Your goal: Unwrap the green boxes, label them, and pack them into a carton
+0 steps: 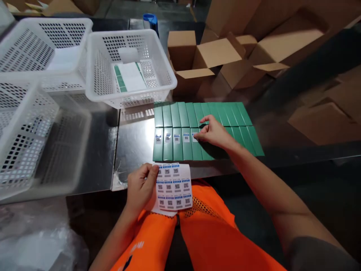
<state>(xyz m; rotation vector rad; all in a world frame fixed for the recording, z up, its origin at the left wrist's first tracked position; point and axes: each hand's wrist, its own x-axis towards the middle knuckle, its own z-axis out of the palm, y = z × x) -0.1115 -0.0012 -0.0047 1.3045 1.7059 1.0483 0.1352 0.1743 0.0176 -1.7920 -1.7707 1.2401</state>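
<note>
My left hand (141, 187) pinches the left edge of a white sheet of stickers (173, 191) printed with blue bands and QR codes. The top right spot on that sheet is bare backing. Green boxes (173, 114) lie side by side in two rows on the table. Several boxes at the left of the near row carry a small white label (176, 138). My right hand (214, 131) is over the near row, a fingertip touching the label (194, 136) on the rightmost labelled box. Its other fingers are bent and apart.
A white plastic basket (131, 98) with green-and-white items inside stands behind the boxes. More white baskets (60, 73) are at left. Open cardboard boxes (220, 52) fill the back right. A blue-topped object (150, 20) stands at the back. The metal table's (132, 131) near edge runs above my orange-clad legs.
</note>
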